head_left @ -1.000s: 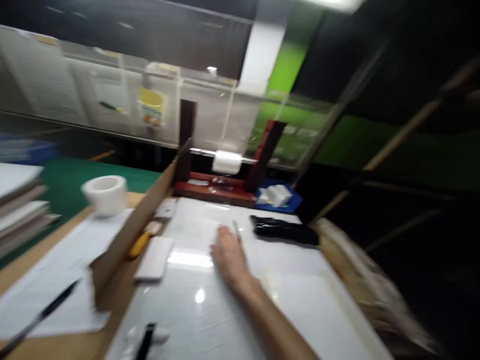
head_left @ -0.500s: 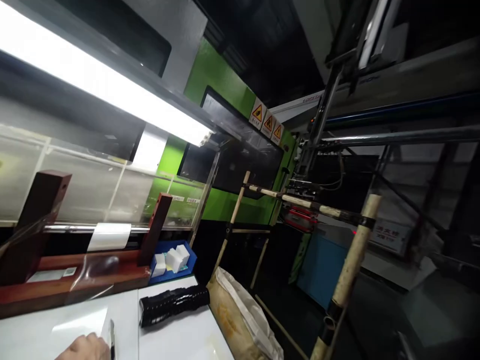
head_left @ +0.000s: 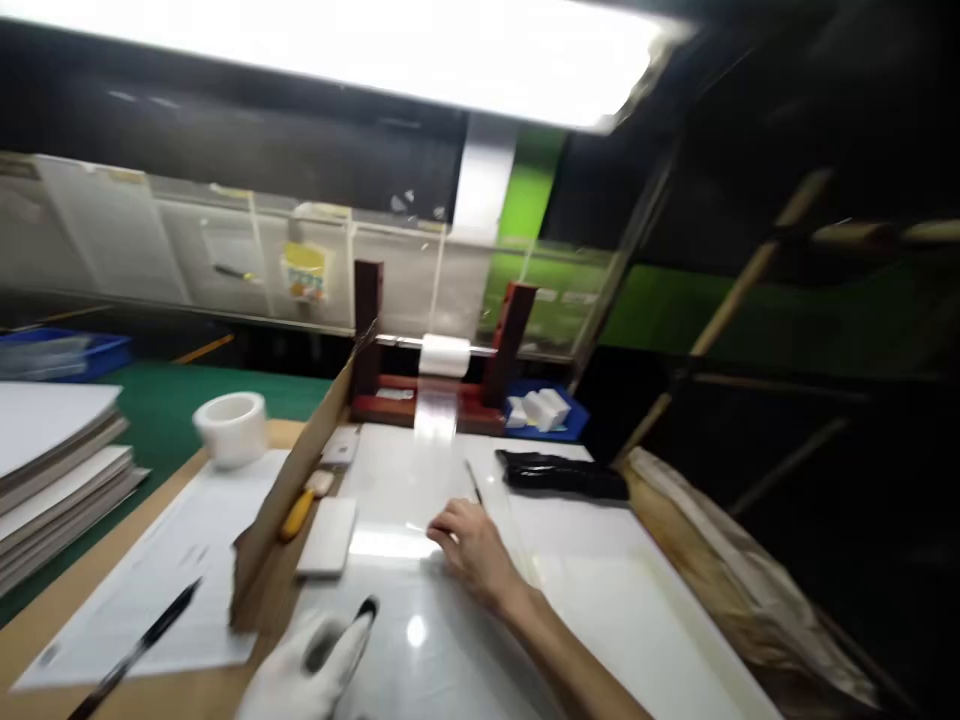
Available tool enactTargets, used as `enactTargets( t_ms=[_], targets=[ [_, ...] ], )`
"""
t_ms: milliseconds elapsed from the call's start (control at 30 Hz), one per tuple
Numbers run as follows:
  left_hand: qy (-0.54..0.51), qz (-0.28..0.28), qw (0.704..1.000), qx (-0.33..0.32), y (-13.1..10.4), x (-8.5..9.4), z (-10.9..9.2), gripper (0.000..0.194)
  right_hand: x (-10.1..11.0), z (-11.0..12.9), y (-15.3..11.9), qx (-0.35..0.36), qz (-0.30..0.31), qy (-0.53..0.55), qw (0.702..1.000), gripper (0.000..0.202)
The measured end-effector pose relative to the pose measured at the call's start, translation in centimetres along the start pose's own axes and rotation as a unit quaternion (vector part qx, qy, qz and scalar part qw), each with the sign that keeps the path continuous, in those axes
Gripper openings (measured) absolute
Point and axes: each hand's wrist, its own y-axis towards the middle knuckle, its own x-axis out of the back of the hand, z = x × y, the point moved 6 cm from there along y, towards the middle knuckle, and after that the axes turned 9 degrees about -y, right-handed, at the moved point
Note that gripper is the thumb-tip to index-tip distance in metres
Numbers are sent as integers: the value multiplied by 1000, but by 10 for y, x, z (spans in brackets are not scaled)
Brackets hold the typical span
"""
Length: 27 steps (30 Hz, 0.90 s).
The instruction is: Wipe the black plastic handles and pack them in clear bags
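Observation:
My right hand (head_left: pixel 469 545), bare, is over the white work surface (head_left: pixel 630 590). Its fingers are curled and pressed together; what they pinch, if anything, I cannot make out. Just beyond it is a thin dark object (head_left: pixel 474 482), blurred. My left hand (head_left: pixel 307 665), in a white glove, is low in the picture, one dark-tipped finger stretched out and apart from the rest. Between and ahead of the hands lies shiny clear film (head_left: pixel 412 590). A clear strip (head_left: pixel 436 410) hangs from a white roll (head_left: pixel 445 355) on a dark red stand (head_left: pixel 510 345).
An upright cardboard piece (head_left: pixel 300 480) stands left of the work surface, near a white block (head_left: pixel 328 537) and a yellow-handled tool (head_left: pixel 298 512). Farther left are a tape roll (head_left: pixel 232 430), a pen (head_left: pixel 142 640) and stacked sheets (head_left: pixel 60 480). Right are a black bundle (head_left: pixel 562 474) and a sack (head_left: pixel 712 560).
My view has swung left and down to the work surface. The gloved left hand has come into view, and more of the right hand and forearm shows.

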Motion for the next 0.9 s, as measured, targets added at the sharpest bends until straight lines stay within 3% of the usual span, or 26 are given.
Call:
enactTargets(
  t_ms=[67,167,300,400,467,567,633,700,767,833,900],
  targets=[
    [-2,29,1000,9,4,-10,-2,38,-3,12,-37,11,5,29,1000,13],
    [-37,75,997,-7,29,-49,-9,52,-10,38,-95,28,26,55,998,16],
    [-10,95,995,10,56,-87,11,47,-23,66,-147,51,54,77,994,15],
    [44,114,992,13,44,-82,35,30,-20,72,-159,55,49,82,994,16],
    [61,143,988,-4,23,-69,45,35,-9,72,-156,52,41,102,993,17],
    [56,264,960,-69,-15,-57,45,44,13,68,-141,28,45,181,982,17],
    [51,326,938,-107,-30,-54,40,35,20,59,-131,-18,80,252,964,18],
    [56,306,944,-112,-29,-53,37,23,19,45,-124,-87,123,318,936,18],
    [74,235,964,-96,-16,-53,38,34,13,28,-119,-154,141,361,909,27],
    [111,162,977,-84,1,-57,40,42,6,8,-113,-207,119,353,905,40],
    [157,110,977,-95,19,-65,40,41,-1,-9,-104,-238,76,303,920,39]
  ],
)
